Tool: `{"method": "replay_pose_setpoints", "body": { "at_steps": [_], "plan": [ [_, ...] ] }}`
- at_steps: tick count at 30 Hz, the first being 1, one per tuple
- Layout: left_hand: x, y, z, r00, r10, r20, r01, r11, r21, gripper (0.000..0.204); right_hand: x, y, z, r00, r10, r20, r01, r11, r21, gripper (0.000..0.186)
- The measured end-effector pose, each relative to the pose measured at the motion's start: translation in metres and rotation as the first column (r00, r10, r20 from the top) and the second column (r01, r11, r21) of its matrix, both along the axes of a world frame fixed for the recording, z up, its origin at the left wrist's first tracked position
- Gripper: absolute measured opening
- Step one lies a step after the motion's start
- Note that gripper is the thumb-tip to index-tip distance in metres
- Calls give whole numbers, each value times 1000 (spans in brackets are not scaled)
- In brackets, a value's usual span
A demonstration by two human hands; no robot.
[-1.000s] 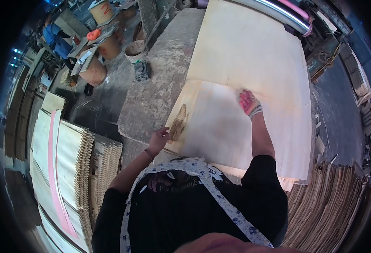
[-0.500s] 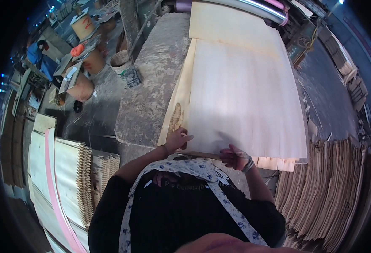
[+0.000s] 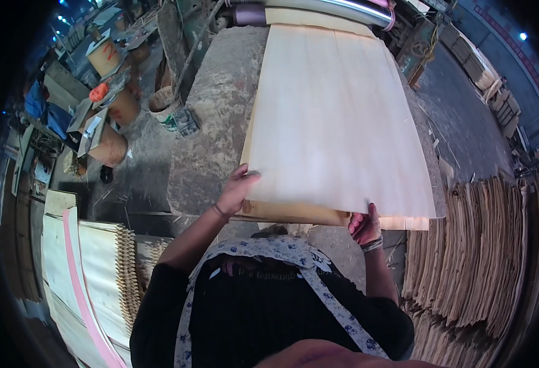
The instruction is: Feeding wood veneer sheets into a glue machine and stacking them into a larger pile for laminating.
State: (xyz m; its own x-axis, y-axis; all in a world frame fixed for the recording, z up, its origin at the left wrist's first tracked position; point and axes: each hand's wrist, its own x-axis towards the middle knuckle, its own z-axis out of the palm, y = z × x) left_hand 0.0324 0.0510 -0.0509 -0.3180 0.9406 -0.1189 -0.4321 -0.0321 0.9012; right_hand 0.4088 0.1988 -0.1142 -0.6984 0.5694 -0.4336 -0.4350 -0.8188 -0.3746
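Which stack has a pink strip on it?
The pale stack at lower left; its pink strip sets it apart from the browner stack at lower right.

red painted numeral [image 3: 109, 51] on a tan drum [image 3: 100, 62], upside-down pale lettering [image 3: 272, 274] across the black shirt [image 3: 263, 313], red wall banner [image 3: 515, 50] with characters too small to read

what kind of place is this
Probably a wood-sheet or plywood workshop: a large, thin wood sheet lies on the worktable, a shiny roller sits at its far end, and thick stacks of similar sheets stand to the right and left.
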Motion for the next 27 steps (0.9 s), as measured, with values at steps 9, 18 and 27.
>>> {"method": "replay_pose_setpoints", "body": {
  "at_steps": [9, 18, 27],
  "plan": [
    [-3, -58, -40, 995, 56, -81, -72, 976, -208, 25, -35, 23, 19, 953, -16, 302, -51, 976, 214, 33],
    [-78, -17, -49, 829, 557, 57, -515, 799, -310, 28, -184, 102, -28, 984, -107, 140, 84, 983, 161, 32],
    [-83, -40, -89, 812, 584, 2, -540, 752, -378, 20, -208, 60, -47, 892, 431, 136, -435, 900, -2, 39]
  ]
}}
